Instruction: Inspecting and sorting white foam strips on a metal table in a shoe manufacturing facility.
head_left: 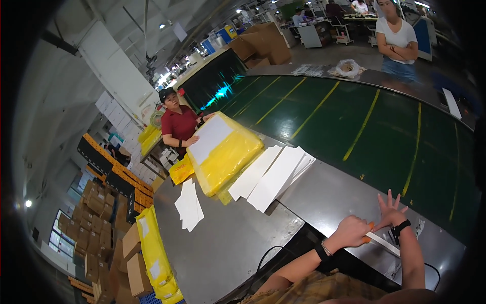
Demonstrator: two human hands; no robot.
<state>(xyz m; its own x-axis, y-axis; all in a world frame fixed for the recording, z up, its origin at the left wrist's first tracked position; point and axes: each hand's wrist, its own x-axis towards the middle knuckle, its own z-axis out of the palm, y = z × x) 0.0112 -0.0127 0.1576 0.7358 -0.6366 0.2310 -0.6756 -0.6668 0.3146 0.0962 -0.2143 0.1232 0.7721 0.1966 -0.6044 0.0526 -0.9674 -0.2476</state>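
My left hand (353, 231) is closed on one end of a narrow white strip (385, 245), at the near right edge of the metal table. Small orange patches show at its fingers; what they are I cannot tell. Just beyond the strip, my right hand (391, 211) is open with fingers spread, holding nothing. The strip runs toward my right wrist, where a dark band sits. Left of my hands, overlapping white sheets (276, 177) lie on the metal table beside a large yellow plastic-wrapped stack (228, 157). A smaller fan of white pieces (189, 206) lies nearer the left.
A green conveyor belt (324, 109) with yellow lines runs beyond the metal table (223, 243). A co-worker in a red shirt (178, 124) touches the yellow stack. Another person (397, 40) stands across the belt with arms folded. Yellow packages (157, 258) and cartons flank the table's left side.
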